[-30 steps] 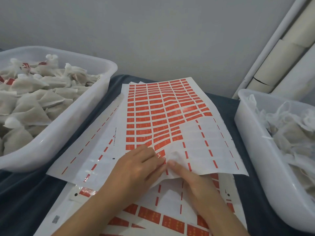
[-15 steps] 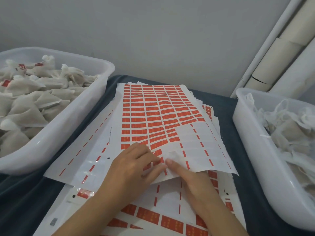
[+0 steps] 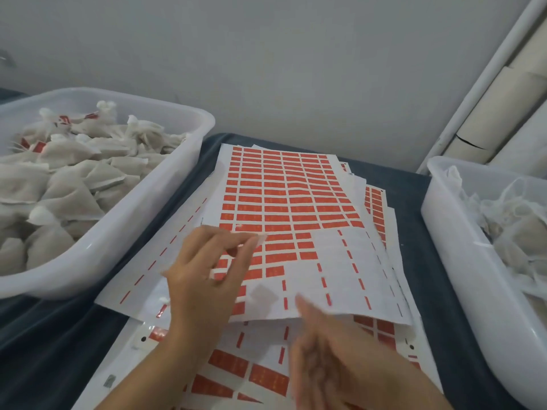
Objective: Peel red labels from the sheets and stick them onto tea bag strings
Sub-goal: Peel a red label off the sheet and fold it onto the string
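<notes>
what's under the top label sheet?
More label sheets stacked on the dark cloth, edges fanning out right and front. Top label sheet covers their middles; how many can't be told.

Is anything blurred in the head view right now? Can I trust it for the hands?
Head view: right hand smeared by motion blur, grip unreadable; left hand fairly sharp, pinching something small and pale; label sheet crisp; even light, no glare.

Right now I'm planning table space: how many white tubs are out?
2: one tub left of the label sheets, one tub to their right, cut off by the frame edge.
</notes>
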The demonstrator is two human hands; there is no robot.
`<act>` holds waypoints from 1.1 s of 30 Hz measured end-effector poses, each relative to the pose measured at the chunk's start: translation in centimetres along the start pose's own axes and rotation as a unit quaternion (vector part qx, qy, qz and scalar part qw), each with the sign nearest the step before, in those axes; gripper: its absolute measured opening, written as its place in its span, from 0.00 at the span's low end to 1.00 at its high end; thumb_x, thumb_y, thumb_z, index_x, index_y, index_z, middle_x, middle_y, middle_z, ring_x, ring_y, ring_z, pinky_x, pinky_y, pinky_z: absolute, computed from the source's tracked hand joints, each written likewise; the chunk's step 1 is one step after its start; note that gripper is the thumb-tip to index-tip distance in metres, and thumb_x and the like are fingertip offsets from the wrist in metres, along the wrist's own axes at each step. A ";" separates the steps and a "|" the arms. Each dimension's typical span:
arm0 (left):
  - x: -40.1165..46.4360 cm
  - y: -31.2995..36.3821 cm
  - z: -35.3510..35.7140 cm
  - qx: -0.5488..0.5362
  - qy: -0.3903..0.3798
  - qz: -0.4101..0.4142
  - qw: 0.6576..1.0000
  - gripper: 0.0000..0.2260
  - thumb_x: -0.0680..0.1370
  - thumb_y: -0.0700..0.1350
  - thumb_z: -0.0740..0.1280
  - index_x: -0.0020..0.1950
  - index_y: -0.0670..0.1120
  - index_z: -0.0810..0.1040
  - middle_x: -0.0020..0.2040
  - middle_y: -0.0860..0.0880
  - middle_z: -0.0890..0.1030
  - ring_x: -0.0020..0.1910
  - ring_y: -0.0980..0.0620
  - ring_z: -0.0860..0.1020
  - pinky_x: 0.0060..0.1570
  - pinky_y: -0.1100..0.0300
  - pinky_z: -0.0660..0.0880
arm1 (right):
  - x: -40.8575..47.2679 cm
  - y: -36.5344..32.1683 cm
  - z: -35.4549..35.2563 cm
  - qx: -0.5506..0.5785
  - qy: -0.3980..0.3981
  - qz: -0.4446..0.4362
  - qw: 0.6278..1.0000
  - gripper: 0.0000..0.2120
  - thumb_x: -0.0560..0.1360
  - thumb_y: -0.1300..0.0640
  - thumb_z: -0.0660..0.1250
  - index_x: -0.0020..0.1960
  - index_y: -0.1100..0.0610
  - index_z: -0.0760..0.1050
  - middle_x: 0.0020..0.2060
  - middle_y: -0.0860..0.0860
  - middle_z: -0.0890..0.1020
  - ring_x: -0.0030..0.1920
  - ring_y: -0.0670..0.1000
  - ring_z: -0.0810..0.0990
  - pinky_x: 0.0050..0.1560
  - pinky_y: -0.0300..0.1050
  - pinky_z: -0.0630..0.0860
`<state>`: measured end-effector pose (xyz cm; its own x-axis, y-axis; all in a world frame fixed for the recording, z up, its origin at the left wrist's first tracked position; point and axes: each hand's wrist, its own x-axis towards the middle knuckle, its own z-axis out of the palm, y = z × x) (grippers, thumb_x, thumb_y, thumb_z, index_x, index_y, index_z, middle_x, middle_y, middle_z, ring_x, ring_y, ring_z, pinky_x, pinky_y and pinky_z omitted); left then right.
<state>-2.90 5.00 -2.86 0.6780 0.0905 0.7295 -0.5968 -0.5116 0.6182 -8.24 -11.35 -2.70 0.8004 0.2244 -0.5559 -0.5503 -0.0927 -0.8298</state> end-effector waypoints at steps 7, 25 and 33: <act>-0.9 0.7 0.7 0.001 -0.063 0.164 0.984 0.19 0.77 0.53 0.62 0.39 0.39 0.83 0.37 0.47 0.82 0.41 0.56 0.74 0.45 0.71 0.71 | -0.2 -0.8 -1.4 0.080 -0.004 -0.110 0.991 0.22 0.67 0.36 0.65 0.39 0.54 0.83 0.31 0.53 0.82 0.26 0.48 0.79 0.23 0.36 0.72; -2.1 0.2 1.5 0.009 -0.115 0.252 0.961 0.17 0.78 0.53 0.61 0.40 0.44 0.84 0.37 0.49 0.83 0.42 0.55 0.74 0.47 0.69 0.71 | -0.5 -0.7 -2.3 0.116 0.037 -0.124 0.985 0.10 0.60 0.53 0.75 0.40 0.54 0.82 0.40 0.57 0.81 0.29 0.47 0.75 0.25 0.34 0.69; -1.8 0.8 1.3 -0.027 -0.151 0.196 0.968 0.19 0.76 0.57 0.62 0.39 0.45 0.84 0.36 0.51 0.83 0.42 0.58 0.74 0.44 0.71 0.72 | -0.5 -1.6 -2.0 0.009 0.301 -0.286 0.910 0.10 0.63 0.35 0.64 0.44 0.25 0.70 0.46 0.25 0.77 0.49 0.31 0.77 0.53 0.39 0.74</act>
<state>-4.07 3.37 -4.10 0.4839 -0.3608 0.7973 -0.8502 -0.4095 0.3308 -7.26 -13.25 -1.20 0.9395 -0.3408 0.0360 -0.0024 -0.1115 -0.9938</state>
